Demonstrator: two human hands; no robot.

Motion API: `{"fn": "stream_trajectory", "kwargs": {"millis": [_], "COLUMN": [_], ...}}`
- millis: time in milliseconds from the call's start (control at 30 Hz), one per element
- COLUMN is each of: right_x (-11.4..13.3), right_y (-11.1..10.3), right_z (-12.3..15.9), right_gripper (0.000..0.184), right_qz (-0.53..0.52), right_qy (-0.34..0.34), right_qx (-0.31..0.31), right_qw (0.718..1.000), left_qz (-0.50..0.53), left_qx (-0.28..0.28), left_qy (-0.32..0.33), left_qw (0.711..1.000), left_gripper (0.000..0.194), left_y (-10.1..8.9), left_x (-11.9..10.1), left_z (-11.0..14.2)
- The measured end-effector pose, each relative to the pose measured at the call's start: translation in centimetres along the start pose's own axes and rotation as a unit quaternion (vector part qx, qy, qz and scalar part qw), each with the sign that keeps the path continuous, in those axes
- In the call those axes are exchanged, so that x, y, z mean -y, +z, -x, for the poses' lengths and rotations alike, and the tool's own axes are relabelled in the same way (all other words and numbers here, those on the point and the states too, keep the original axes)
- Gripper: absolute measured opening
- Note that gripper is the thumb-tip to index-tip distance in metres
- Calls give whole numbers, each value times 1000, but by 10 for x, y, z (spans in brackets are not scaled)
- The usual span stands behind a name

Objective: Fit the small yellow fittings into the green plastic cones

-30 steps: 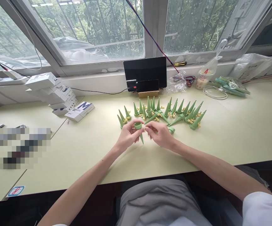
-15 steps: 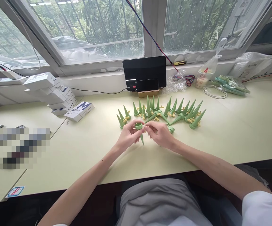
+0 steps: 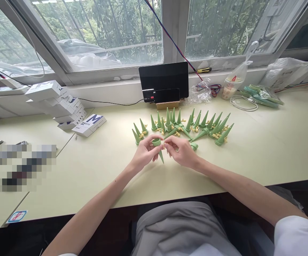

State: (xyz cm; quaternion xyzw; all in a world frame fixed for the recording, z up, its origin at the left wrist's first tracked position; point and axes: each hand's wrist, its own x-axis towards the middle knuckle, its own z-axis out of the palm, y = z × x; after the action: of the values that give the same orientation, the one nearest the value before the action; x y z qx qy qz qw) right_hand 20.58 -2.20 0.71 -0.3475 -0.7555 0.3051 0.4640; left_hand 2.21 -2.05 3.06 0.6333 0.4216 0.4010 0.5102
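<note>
My left hand (image 3: 146,151) is closed around a green plant watering spike (image 3: 156,142), its threaded open end up and its point slanting down to the right. Close against it, my right hand (image 3: 180,151) pinches a small yellow valve (image 3: 164,146) at the spike's side; fingers cover most of this piece, so I cannot tell how far it sits in the spike. Beyond both hands stand several green spikes with yellow valves (image 3: 168,121), most of them points up. A few others lie on their sides, including a green spike (image 3: 194,146) partly hidden behind my right hand.
A black tablet (image 3: 163,80) leans at the window wall behind the spikes. Stacked white boxes (image 3: 59,103) and a single white box (image 3: 91,124) are on the left. At the back right are a bagged cup (image 3: 232,85), a white cable (image 3: 243,104) and green packets (image 3: 263,97).
The spike in my left hand has tilted slightly, its tip shifting a little to the right. Both hands stay in nearly the same place and keep their grips.
</note>
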Motion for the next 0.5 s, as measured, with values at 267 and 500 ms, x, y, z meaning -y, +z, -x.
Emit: {"fn": "stream_trajectory", "kwargs": {"millis": [267, 500], "right_x": [-1, 0], "right_y": [-2, -2], "right_z": [-1, -2], "right_gripper": [34, 37], "right_qz": [33, 60], "right_qy": [25, 16], "right_qx": [8, 6], "right_qw": [999, 998], "left_qz": [-2, 3], "left_qx": [24, 34], "left_qy": [-9, -16], "left_qw": [1000, 999], "left_gripper": [36, 35], "left_y": [0, 1], "left_x": [3, 1], "left_z": [-1, 0]}}
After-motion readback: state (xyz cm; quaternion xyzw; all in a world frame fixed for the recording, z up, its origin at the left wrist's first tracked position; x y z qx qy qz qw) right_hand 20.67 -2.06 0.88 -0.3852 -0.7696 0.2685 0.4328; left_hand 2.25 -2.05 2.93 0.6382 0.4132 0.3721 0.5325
